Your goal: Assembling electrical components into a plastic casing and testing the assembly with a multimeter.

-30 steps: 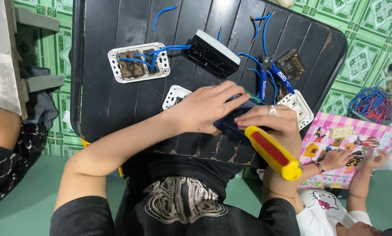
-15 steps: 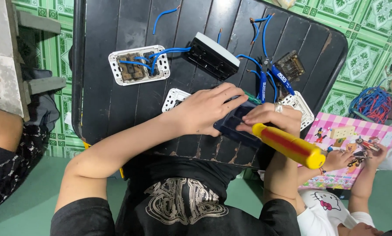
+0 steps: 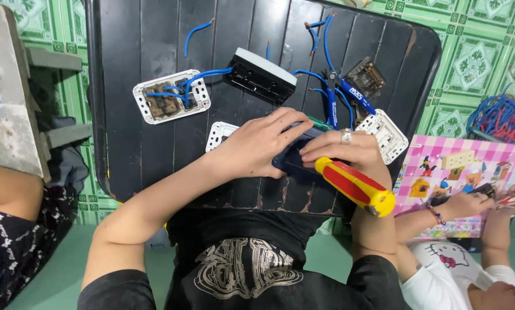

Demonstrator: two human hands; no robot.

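Note:
My left hand (image 3: pixel 260 143) rests on a dark blue box-shaped part (image 3: pixel 292 161) near the front edge of the black slatted table (image 3: pixel 154 46), its fingers curled over the part's top. My right hand (image 3: pixel 343 152), with a ring on one finger, grips a screwdriver with a red and yellow handle (image 3: pixel 355 186); the handle points toward me and the tip is hidden at the dark part. A white switch plate (image 3: pixel 220 133) lies partly under my left wrist.
A white switch with blue wires (image 3: pixel 170 96), a black-and-white module (image 3: pixel 261 74), a small brown module (image 3: pixel 365 76), blue-handled pliers (image 3: pixel 352 95) and a white socket plate (image 3: pixel 386 135) lie on the table. A child's hands (image 3: pixel 469 201) hold a pink book (image 3: pixel 458 166) at right. A wire bundle (image 3: pixel 495 117) lies on the green floor.
The screwdriver handle has swung from far right back toward my body. My left hand stays on the dark part.

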